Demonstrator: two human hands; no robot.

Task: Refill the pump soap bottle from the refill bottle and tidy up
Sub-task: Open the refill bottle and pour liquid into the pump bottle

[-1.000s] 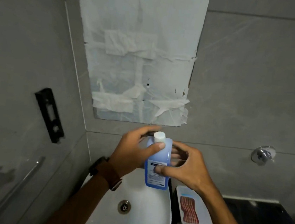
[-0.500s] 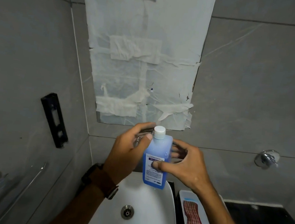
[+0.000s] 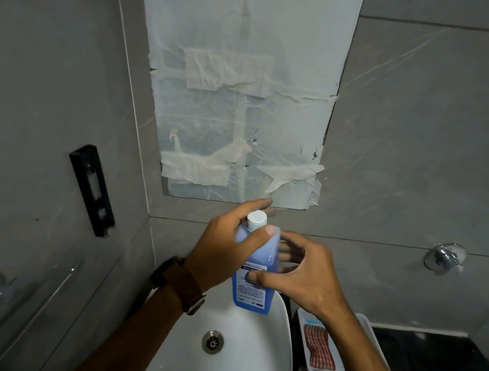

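View: a single head-worn wide-angle camera; no second view to share the scene with
Facing: forward and down at the grey tiled wall (image 3: pixel 424 145), straight lines bowing toward the edges
Lower centre of frame: white sink (image 3: pixel 246 368), seen from above
Upper centre: paper-covered panel (image 3: pixel 241 93)
Nearness: close; both forearms enter from the bottom edge

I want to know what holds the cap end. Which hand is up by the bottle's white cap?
The left hand, the one with the brown-strapped watch; the right hand holds the blue bottle lower down, at the label.
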